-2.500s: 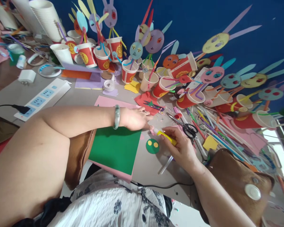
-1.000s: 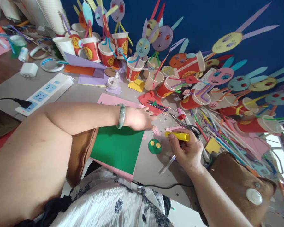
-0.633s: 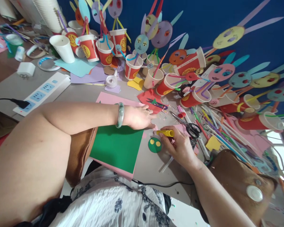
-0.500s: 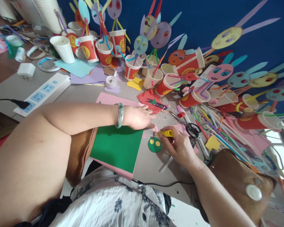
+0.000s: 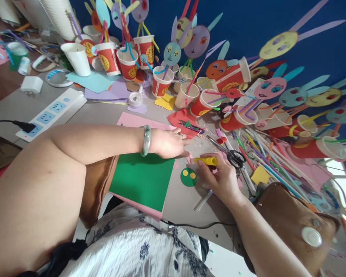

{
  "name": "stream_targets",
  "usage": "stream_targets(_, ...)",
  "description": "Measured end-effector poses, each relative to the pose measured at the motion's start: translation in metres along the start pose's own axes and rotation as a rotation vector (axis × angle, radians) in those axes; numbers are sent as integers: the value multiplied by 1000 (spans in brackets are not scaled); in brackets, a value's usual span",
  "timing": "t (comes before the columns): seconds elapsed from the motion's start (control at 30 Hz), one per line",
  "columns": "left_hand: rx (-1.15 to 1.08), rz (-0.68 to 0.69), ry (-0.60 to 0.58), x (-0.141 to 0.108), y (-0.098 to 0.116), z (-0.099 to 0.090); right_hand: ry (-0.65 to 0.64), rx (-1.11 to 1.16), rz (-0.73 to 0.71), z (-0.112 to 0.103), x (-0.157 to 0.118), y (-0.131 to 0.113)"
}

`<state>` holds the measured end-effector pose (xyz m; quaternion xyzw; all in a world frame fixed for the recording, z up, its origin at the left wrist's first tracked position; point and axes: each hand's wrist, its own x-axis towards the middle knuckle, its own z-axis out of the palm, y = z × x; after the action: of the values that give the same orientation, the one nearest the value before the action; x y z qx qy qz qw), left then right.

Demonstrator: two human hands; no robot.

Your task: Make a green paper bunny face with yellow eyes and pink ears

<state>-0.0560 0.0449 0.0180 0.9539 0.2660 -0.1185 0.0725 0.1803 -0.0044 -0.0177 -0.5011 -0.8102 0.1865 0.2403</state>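
My left hand (image 5: 171, 143) lies flat with its fingers stretched out, over the edge of the green paper (image 5: 142, 179) and the table. Its fingertips are by a small pink paper scrap (image 5: 188, 157). My right hand (image 5: 221, 177) pinches a short yellow tube (image 5: 209, 161) between thumb and fingers, its narrow end pointing left at that scrap; I cannot tell its exact kind. Just below the tube lies a green paper disc (image 5: 188, 177) with two yellow dots on it. A pink sheet (image 5: 141, 120) shows under the green paper.
Scissors with black handles (image 5: 226, 148) lie right of my hands, purple-handled scissors (image 5: 192, 126) on red paper beyond. Paper cups (image 5: 163, 82) with paper rabbit figures line the back. A power strip (image 5: 50, 115) is at left, a brown bag (image 5: 288, 219) at right.
My right hand has shifted slightly right with the yellow tube, away from the pink scrap. My left hand stays in place.
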Motion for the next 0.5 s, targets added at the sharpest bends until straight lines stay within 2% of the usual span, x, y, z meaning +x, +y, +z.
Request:
stream_targets(0.13, -55, -62, 23, 2, 2, 1, -66, -20, -42, -2, 3, -3)
stream_targets(0.3, -51, 2, 18, 0, -1, 0, -80, -20, -13, -7, 1, -5)
stream_targets(0.4, -22, 20, 25, -1, -3, 1, 4, -6, 79, -9, -3, -4)
stream_targets(0.5, 6, 49, 31, -1, -4, 3, 127, -14, 101, -9, -4, -3)
